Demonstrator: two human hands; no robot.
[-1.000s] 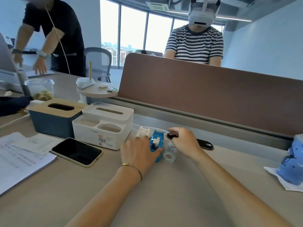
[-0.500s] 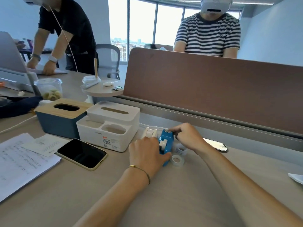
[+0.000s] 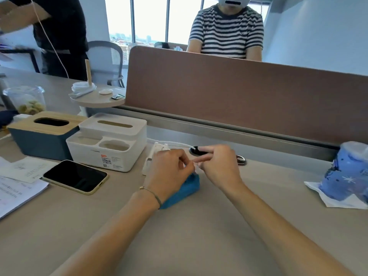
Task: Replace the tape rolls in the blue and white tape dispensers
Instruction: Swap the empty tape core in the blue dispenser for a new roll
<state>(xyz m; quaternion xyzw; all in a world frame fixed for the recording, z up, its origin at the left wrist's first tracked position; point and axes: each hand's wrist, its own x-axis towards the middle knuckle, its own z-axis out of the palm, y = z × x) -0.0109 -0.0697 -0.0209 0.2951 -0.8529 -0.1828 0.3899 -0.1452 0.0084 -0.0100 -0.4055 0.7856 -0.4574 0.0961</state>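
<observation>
Mid-frame, left hand [image 3: 169, 172] grips the blue dispenser [image 3: 189, 185]; right hand [image 3: 217, 166] pinches something hidden at it; white dispenser [image 3: 157, 151] apparently untouched behind.

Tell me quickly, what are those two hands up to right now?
Left hand on blue dispenser, pinching at its top. Right hand meets it fingertip to fingertip; contents unclear. White dispenser behind, untouched. Nothing in the way.
</observation>
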